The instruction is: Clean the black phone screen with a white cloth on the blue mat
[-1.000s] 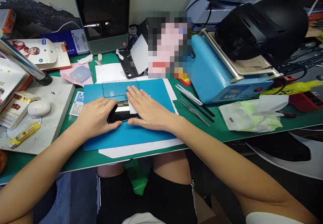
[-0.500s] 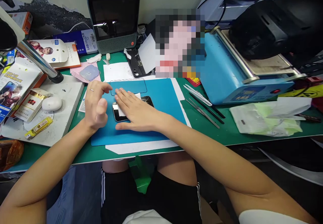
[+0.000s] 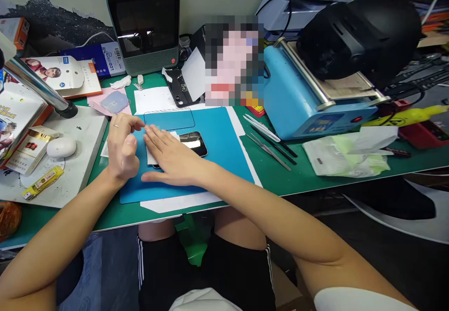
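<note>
On the blue mat [image 3: 228,161] lies a phone [image 3: 199,148] with a glossy dark screen that reflects light. My right hand [image 3: 171,156] rests flat over the phone's left part, fingers stretched out, on a white wipe [image 3: 150,155] that sticks out past the phone's left end. Just left of it, my left hand [image 3: 122,149] is raised with bent fingers and the thumb apart; I see nothing in it. Its fingertips are close to the right hand's. A clear sheet with a black outline [image 3: 169,119] lies behind the phone.
Tweezers [image 3: 268,151] and pen-like tools lie right of the mat. Beyond them stand a blue machine [image 3: 298,100] and a plastic packet [image 3: 345,156]. At left, a grey board [image 3: 79,152] carries a white earbud case [image 3: 61,148] and a lamp post. A display [image 3: 145,30] stands behind.
My right hand and the wipe have slid left along the phone, uncovering more of its right part. My left hand keeps its pose. The whole view has turned slightly to the right.
</note>
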### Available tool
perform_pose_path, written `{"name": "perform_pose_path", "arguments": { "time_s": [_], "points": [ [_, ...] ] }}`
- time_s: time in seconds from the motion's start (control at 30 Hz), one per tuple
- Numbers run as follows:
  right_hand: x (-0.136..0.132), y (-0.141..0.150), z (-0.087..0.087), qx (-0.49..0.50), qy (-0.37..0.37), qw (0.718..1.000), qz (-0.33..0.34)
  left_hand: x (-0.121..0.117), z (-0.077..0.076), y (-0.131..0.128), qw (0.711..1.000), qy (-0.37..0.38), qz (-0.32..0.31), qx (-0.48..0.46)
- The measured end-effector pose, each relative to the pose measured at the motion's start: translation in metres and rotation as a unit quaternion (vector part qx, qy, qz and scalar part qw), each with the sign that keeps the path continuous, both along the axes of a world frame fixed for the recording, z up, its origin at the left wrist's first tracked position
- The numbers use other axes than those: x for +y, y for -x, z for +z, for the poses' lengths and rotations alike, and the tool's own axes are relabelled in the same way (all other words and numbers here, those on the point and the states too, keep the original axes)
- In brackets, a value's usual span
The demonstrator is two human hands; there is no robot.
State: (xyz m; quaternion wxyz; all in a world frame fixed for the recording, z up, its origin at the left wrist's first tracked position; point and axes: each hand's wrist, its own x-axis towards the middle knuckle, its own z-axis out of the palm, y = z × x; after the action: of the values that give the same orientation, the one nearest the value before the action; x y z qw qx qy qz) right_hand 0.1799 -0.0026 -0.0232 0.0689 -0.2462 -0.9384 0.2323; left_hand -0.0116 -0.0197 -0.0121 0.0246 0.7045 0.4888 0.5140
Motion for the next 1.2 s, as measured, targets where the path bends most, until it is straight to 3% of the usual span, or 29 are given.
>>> {"name": "perform_pose_path", "arguments": {
  "time_s": [0.13, 0.3, 0.5, 0.83, 1.03, 1.2],
  "points": [
    [-0.005, -0.001, 0.0, 0.008, 0.002, 1.0, 0.011, 0.0, 0.001, 0.0, 0.999, 0.031, 0.005, 0.01],
    [-0.011, 0.009, 0.003, -0.003, 0.007, 1.0, -0.025, -0.001, 0.002, -0.001, 0.999, 0.047, -0.006, 0.006],
    [-0.017, 0.007, 0.003, 0.002, -0.007, 1.0, 0.006, -0.002, 0.003, 0.0, 0.996, 0.082, 0.001, 0.023],
    [0.021, -0.038, 0.001, -0.041, 0.024, 0.998, -0.039, 0.0, 0.004, -0.001, 0.993, 0.106, -0.022, 0.051],
    [0.025, -0.072, -0.01, -0.038, 0.005, 0.997, -0.062, 0.001, 0.004, -0.001, 0.992, 0.107, -0.029, 0.056],
    [0.011, -0.091, -0.013, -0.057, -0.026, 0.995, -0.073, 0.001, 0.003, -0.001, 0.991, 0.114, -0.029, 0.059]
  ]
}}
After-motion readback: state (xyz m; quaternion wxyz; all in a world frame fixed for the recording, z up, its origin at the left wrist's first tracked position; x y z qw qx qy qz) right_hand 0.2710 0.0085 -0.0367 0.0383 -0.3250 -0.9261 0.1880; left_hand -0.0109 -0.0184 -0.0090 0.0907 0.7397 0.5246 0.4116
